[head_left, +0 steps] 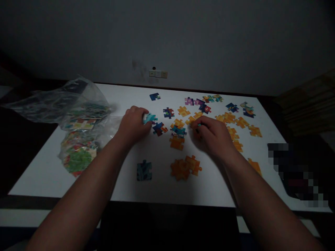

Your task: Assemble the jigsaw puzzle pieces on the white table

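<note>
My left hand (pixel 134 124) rests on the white table (pixel 47 167) with its fingers curled round a light blue puzzle piece (pixel 149 118). My right hand (pixel 211 134) lies to the right of it, fingers pinched on a small piece (pixel 198 126) that is mostly hidden. Between the two hands lie a dark blue and red piece (pixel 159 128) and a teal piece (pixel 178 131). Several orange face-down pieces (pixel 184 167) lie just in front of my hands. A dark piece (pixel 144 170) sits alone nearer to me.
Clear plastic bags (pixel 78 115) with more puzzle pieces lie at the table's left. Several coloured and orange pieces (pixel 230 116) spread across the far right. A wall socket (pixel 157 74) sits on the wall behind. A blurred dark object (pixel 295 174) lies at the right edge.
</note>
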